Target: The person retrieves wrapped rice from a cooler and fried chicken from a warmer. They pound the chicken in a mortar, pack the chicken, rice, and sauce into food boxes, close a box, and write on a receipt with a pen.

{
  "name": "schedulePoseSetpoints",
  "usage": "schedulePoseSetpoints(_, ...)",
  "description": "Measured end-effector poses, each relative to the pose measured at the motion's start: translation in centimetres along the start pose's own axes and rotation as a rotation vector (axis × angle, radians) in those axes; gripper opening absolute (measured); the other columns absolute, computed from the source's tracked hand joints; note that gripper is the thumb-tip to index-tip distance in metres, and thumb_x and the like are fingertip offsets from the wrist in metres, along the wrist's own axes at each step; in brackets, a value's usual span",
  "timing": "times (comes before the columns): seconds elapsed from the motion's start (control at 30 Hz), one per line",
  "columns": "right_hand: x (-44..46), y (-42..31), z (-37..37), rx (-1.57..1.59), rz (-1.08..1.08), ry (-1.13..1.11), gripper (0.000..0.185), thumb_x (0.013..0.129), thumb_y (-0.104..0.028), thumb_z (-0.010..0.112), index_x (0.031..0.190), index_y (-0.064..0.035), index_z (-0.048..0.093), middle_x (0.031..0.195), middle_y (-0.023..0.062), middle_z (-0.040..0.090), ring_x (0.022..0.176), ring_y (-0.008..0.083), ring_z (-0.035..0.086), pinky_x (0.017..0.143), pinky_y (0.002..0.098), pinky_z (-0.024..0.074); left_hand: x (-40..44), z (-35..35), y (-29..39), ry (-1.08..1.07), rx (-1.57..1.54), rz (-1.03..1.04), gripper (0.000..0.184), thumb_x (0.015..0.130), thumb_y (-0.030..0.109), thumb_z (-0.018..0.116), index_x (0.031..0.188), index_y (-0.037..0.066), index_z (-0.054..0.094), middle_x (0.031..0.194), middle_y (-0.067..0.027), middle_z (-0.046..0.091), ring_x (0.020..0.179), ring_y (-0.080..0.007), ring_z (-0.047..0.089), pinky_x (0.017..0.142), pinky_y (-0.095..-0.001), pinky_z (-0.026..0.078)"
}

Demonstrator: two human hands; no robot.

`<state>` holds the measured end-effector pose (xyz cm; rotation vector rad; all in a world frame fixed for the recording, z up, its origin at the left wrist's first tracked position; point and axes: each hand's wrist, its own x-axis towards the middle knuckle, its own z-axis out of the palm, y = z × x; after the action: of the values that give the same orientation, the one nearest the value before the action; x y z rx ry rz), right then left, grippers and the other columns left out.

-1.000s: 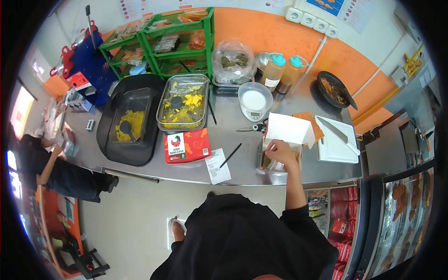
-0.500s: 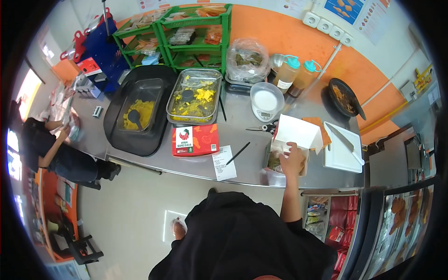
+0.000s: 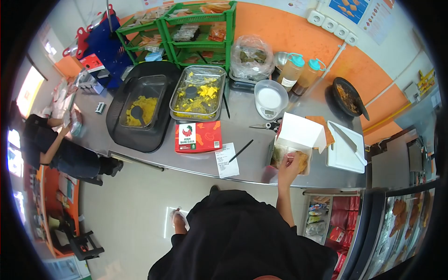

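Observation:
My right hand [image 3: 288,169] reaches into an open takeaway box [image 3: 299,127] at the counter's front edge. Its fingers are pinched together over the contents, near a small whitish bit I cannot make out. A golden-brown fried piece [image 3: 302,162] shows beside the fingertips, and something leaf-green lies at the box's left side. The white lid stands raised at the back. Low at my side, above the floor, hangs my left hand [image 3: 178,221]. Whitish, see-through material shows around it; its fingers are too small and blurred to read.
Left of the box are a pen [image 3: 241,150], a receipt [image 3: 227,161], a closed red box [image 3: 199,136] and scissors [image 3: 268,125]. A knife [image 3: 343,136] lies on a white cutting board [image 3: 346,159]. Behind stand a scale [image 3: 268,111] and yellow-food trays [image 3: 196,116]. A co-worker [image 3: 56,144] stands far left.
My right hand has gone from open fingers over the box to a pinch inside it. The fried piece now shows more clearly. The view has shifted slightly.

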<state>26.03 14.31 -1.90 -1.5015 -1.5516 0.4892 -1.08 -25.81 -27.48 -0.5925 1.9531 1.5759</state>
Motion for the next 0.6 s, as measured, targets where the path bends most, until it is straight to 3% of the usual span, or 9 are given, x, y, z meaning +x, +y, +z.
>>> schedulePoseSetpoints(0.13, 1.4, 1.3, -1.3, -0.053, -0.111, -0.13, 0.005, 0.087, -0.003, 0.052, 0.092, -0.0039, 0.055, 0.068, 0.0118, 0.053, 0.065, 0.0207, 0.055, 0.059, 0.0332, 0.0422, 4.0, -2.0, -4.0, -0.097, -0.081, -0.072, 0.014, 0.077, 0.017, 0.064, 0.087, 0.007, 0.065, 0.074, -0.0008, 0.05, 0.07, -0.0139, 0.048, 0.061, -0.029, 0.038)
schedulePoseSetpoints(0.2, 2.4, 2.5, -1.6, -0.085, -0.457, -0.277, 0.009, 0.084, 0.001, 0.051, 0.09, -0.0043, 0.056, 0.069, 0.0162, 0.054, 0.068, 0.029, 0.056, 0.061, 0.0372, 0.0423, 4.6, -2.1, -4.3, -0.132, -0.113, -0.068, 0.014, 0.078, 0.017, 0.064, 0.088, 0.008, 0.065, 0.072, 0.0005, 0.048, 0.067, -0.0124, 0.047, 0.058, -0.0273, 0.037)
schedulePoseSetpoints(0.3, 3.1, 2.5, -2.0, -0.135, -0.441, -0.398, 0.007, 0.08, -0.002, 0.056, 0.086, -0.0051, 0.058, 0.075, 0.0155, 0.055, 0.074, 0.0334, 0.055, 0.064, 0.0403, 0.0419, 5.0, -1.7, -4.7, -0.018, -0.182, -0.158, 0.016, 0.079, 0.016, 0.06, 0.092, 0.008, 0.066, 0.067, 0.0036, 0.042, 0.058, -0.0093, 0.041, 0.05, -0.0248, 0.032)
schedulePoseSetpoints(0.4, 2.3, 0.8, -2.2, -0.344, -0.471, -0.284, 0.011, 0.079, -0.009, 0.061, 0.089, -0.0061, 0.058, 0.085, 0.014, 0.052, 0.082, 0.0331, 0.053, 0.071, 0.0422, 0.0412, 3.5, -2.0, -4.4, -0.084, -0.168, -0.002, 0.019, 0.08, 0.016, 0.057, 0.095, 0.007, 0.066, 0.066, 0.0048, 0.039, 0.054, -0.0068, 0.036, 0.047, -0.0223, 0.028)
schedulePoseSetpoints(0.47, 2.1, 1.4, -2.1, -0.328, -0.461, -0.296, 0.013, 0.079, -0.011, 0.062, 0.09, -0.0061, 0.057, 0.088, 0.0134, 0.05, 0.086, 0.0328, 0.051, 0.074, 0.0427, 0.0401, 2.5, -2.0, -3.5, -0.129, -0.056, 0.138, 0.02, 0.082, 0.016, 0.054, 0.096, 0.007, 0.066, 0.064, 0.0045, 0.039, 0.052, -0.0068, 0.035, 0.046, -0.0218, 0.027)
schedulePoseSetpoints(0.53, 1.7, 1.2, -2.1, -0.31, -0.451, -0.307, 0.016, 0.079, -0.014, 0.064, 0.091, -0.0061, 0.057, 0.091, 0.0129, 0.048, 0.09, 0.0326, 0.049, 0.077, 0.0432, 0.0389, -0.4, -1.1, -0.6, -0.07, 0.036, 0.154, 0.021, 0.083, 0.017, 0.053, 0.095, 0.007, 0.066, 0.064, 0.0044, 0.039, 0.051, -0.0066, 0.035, 0.045, -0.0216, 0.028)
schedulePoseSetpoints(0.6, 1.2, -0.1, -2.2, -0.276, -0.276, -0.177, 0.02, 0.08, -0.014, 0.063, 0.095, -0.0073, 0.053, 0.097, 0.013, 0.046, 0.096, 0.0349, 0.044, 0.085, 0.0459, 0.0333, -1.2, -0.1, 1.7, -0.013, 0.129, 0.171, 0.021, 0.084, 0.018, 0.052, 0.095, 0.007, 0.067, 0.063, 0.0043, 0.039, 0.051, -0.0065, 0.036, 0.045, -0.0214, 0.028)
